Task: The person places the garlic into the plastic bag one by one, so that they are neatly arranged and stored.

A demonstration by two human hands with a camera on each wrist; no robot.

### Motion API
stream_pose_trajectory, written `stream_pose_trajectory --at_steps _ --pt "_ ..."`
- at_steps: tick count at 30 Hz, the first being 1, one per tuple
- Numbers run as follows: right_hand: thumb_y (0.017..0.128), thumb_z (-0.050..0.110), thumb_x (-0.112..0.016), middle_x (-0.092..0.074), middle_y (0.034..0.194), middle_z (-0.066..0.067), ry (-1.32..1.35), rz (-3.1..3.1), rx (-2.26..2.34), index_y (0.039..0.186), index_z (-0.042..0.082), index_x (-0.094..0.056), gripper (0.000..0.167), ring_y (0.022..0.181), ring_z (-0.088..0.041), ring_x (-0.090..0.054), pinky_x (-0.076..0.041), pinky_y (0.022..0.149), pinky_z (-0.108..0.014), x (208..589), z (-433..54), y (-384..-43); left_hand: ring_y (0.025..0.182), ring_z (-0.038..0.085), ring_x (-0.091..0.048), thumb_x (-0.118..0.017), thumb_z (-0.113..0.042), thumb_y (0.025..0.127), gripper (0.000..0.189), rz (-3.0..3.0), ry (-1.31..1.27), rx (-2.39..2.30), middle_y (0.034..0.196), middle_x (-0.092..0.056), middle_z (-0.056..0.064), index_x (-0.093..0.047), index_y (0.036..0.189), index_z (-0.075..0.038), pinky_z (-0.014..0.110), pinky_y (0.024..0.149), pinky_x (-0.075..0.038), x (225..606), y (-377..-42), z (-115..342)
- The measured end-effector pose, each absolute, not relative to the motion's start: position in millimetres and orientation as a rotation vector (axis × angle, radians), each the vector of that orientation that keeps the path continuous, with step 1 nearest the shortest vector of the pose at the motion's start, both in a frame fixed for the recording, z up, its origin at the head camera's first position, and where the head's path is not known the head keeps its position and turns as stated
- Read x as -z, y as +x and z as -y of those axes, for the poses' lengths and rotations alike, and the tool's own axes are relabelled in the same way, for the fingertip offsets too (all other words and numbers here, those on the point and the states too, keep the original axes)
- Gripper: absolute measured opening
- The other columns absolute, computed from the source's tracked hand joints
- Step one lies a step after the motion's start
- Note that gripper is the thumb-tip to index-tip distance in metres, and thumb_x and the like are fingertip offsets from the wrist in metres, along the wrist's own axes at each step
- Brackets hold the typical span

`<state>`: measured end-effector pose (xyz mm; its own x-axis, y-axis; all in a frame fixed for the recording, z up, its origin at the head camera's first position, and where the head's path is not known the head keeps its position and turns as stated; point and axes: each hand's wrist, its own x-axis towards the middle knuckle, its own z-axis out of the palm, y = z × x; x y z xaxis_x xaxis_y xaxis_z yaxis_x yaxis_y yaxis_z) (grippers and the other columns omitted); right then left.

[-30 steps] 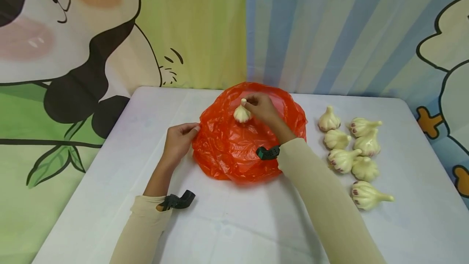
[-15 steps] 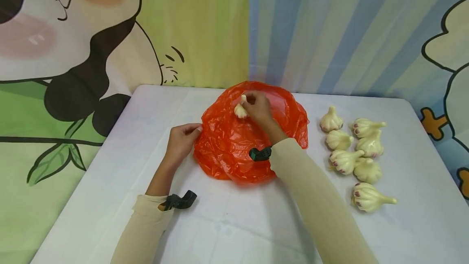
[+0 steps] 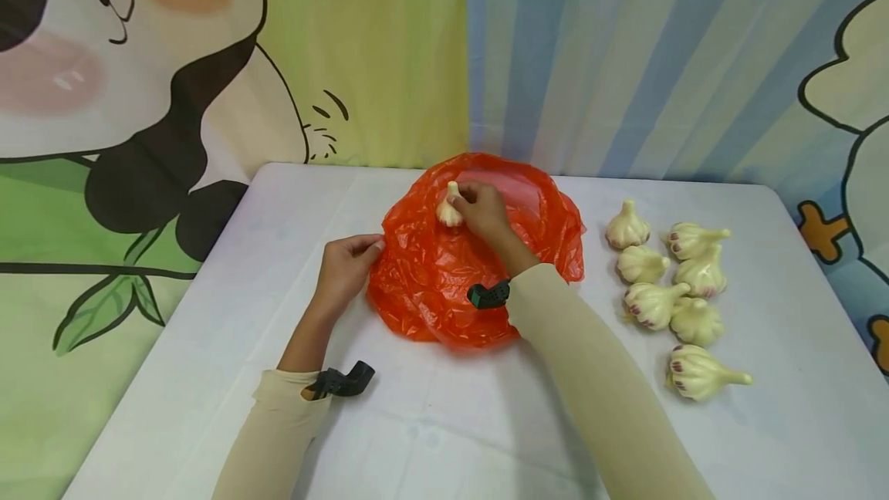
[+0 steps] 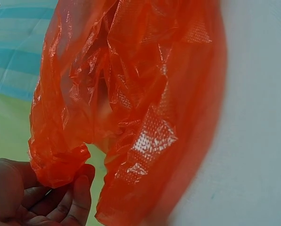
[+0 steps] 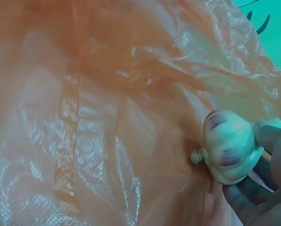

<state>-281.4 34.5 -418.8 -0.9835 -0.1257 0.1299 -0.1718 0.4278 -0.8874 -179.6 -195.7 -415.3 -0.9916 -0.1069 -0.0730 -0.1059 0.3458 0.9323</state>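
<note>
A red plastic bag [image 3: 444, 292] lies spread and crumpled at the middle of the table. My left hand [image 3: 343, 268] pinches the bag's left edge between thumb and fingers, as the left wrist view also shows close up. With my right hand [image 3: 484, 213] I hold a garlic bulb [image 3: 449, 212] by its stem, over the inside of the bag. In the right wrist view the garlic's root end points toward the red plastic, with purple streaks on its skin. Thumb and fingers of that hand close round the neck of the bulb.
Several more garlic bulbs [image 3: 698, 373] lie grouped on the right side of the white table [image 3: 417, 438]. Behind the table hangs a printed curtain [image 3: 389, 52] with a panda and stripes. Black wrist cameras [image 3: 343, 380] sit on both sleeves.
My right hand has shifted slightly left with the garlic, still within the bag's outline. The left hand keeps its pinch on the bag's edge, almost unmoved.
</note>
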Motion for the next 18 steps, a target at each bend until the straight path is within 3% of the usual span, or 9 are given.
stream_pose_trajectory --at_steps 12,18 --pt "0.092 0.027 -0.07 -0.063 0.119 -0.011 0.298 2.624 -1.718 0.13 0.002 -0.059 0.047 0.103 -0.024 -0.06 -0.05 0.091 -0.034 419.6 -39.0 -277.5 0.096 0.02 -0.063 -0.06 -0.02 0.098 0.028 2.588 0.2 1.756 0.11 -0.068 0.012 -0.07 0.115 0.0 0.021 0.077 -0.054 416.4 -179.7 199.1" --pt "0.091 0.031 -0.07 -0.057 0.133 -0.012 0.212 2.666 -1.593 0.138 0.004 -0.052 0.057 0.121 -0.025 -0.053 -0.044 0.1 -0.035 413.7 -39.4 -275.9 0.095 0.02 -0.062 -0.059 -0.02 0.098 0.029 2.585 0.198 1.773 0.11 -0.068 0.013 -0.069 0.116 0.0 0.021 0.076 -0.054 416.5 -179.8 198.6"
